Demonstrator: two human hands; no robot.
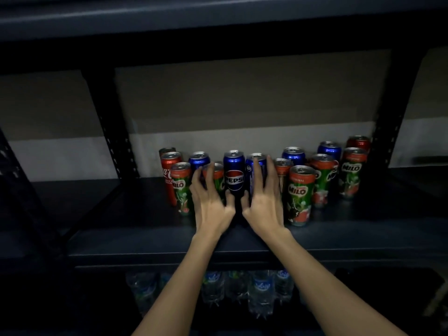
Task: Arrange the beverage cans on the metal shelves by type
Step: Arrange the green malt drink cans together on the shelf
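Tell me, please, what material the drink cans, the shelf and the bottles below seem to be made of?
Pepsi can: likely thin metal, glossy printed finish; silvery pull-tab top, sharp highlights.
Milo can: the same look, metal rim.
Shelf: dark painted metal, matte; the uprights have punched holes.
Bottles: clear plastic, probably; see-through crinkled walls, though the light is dim.

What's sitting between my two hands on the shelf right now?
In the head view, an upright Pepsi can stands between the left hand and the right hand, label facing the camera.
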